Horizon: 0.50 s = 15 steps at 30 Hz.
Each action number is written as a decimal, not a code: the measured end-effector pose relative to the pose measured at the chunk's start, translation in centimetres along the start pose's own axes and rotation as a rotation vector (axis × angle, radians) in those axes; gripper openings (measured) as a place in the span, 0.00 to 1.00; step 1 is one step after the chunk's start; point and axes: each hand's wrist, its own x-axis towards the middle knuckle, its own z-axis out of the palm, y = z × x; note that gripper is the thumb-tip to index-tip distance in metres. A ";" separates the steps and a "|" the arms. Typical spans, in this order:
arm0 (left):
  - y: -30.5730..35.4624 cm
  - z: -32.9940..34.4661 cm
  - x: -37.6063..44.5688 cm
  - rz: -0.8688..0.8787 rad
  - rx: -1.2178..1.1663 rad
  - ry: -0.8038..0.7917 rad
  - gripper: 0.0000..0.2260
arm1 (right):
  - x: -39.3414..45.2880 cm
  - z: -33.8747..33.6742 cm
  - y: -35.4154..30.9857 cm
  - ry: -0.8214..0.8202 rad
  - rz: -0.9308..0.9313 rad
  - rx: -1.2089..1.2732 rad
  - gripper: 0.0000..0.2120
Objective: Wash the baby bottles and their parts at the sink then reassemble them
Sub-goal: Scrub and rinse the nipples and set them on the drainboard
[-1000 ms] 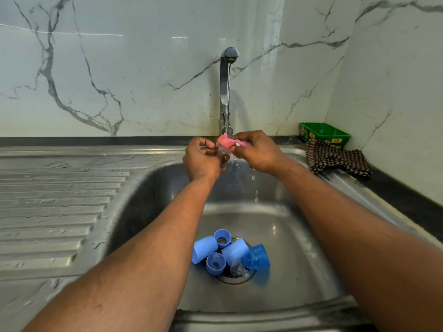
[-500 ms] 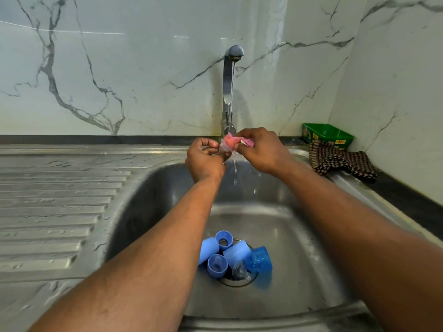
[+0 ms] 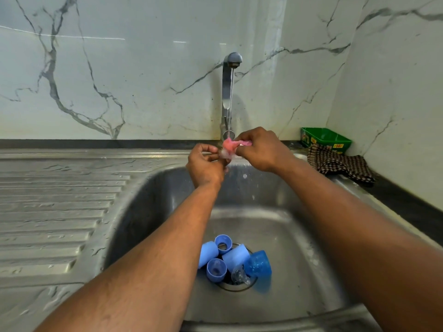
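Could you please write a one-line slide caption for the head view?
Both hands, left hand and right hand, scrub a small clear part with a pink scrubber under the running tap.

Bottle parts [image 3: 233, 261] lie in the sink [image 3: 299, 248] below the hands; tray [image 3: 324, 137] and cloth [image 3: 340, 165] are to their right.

Both arms reach far out in front of the person, bare, and the hands meet close together up high. The left hand [image 3: 206, 167] shows its back, with its fingers curled in and its fingertips pinching something small and see-through. The right hand [image 3: 261, 149] is just beside it, a bit higher, with its fingers bent down and pinching a pink thing [image 3: 231, 145], and the two hands nearly touch at the fingertips.
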 end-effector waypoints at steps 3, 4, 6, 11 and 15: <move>-0.3 -0.2 0.3 -0.023 0.026 0.023 0.13 | 0.0 -1.0 0.0 0.018 0.043 -0.004 0.15; -0.3 -0.1 0.3 -0.029 0.021 0.009 0.14 | 0.1 -1.1 0.0 0.088 0.034 0.004 0.14; -0.2 0.3 0.1 -0.039 -0.015 -0.030 0.15 | -0.2 -0.8 -0.1 0.224 -0.005 0.057 0.13; 0.0 0.7 0.0 -0.053 -0.061 -0.102 0.13 | -0.4 0.8 0.1 0.099 -0.031 0.101 0.14; -0.4 0.0 0.3 -0.069 0.052 0.036 0.13 | -0.1 -0.1 0.1 -0.097 0.037 0.012 0.07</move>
